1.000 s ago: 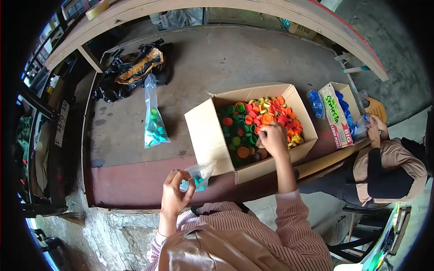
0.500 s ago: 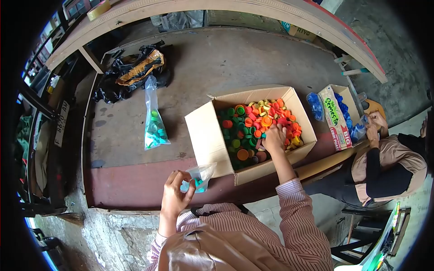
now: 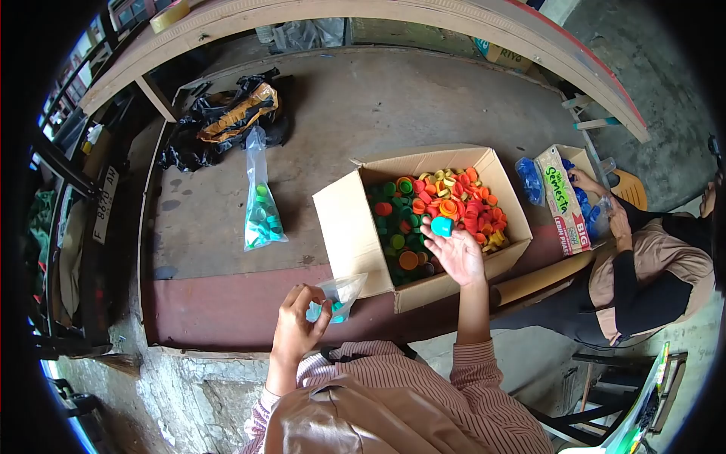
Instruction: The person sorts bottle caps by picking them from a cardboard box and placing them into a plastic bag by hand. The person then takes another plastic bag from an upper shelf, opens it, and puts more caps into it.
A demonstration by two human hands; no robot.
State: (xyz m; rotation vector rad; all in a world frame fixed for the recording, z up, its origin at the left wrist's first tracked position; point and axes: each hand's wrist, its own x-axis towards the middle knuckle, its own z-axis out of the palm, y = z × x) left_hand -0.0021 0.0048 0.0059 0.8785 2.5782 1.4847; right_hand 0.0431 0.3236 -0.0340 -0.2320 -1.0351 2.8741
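My left hand (image 3: 301, 321) pinches the edge of a small clear plastic bag (image 3: 349, 291) that has teal caps in its bottom, at the table's near edge. Over the open cardboard box (image 3: 339, 227), my right hand (image 3: 460, 253) is turned palm up with a teal cap (image 3: 442, 226) held at its fingertips. Red, orange, yellow and green caps (image 3: 450, 206) fill the box below it. A taller clear bag (image 3: 262, 216) of teal and green caps lies on the table to the left.
A crumpled black plastic bag (image 3: 219, 121) lies at the back left. At the right, a co-worker's hands (image 3: 620, 223) are at a smaller box (image 3: 560, 197) with blue caps. A wooden beam (image 3: 363, 9) spans the table's far side.
My right hand has come up out of the caps and turned over, now with a teal cap. My left hand stays at the bag. One co-worker's hand has moved into the smaller box.
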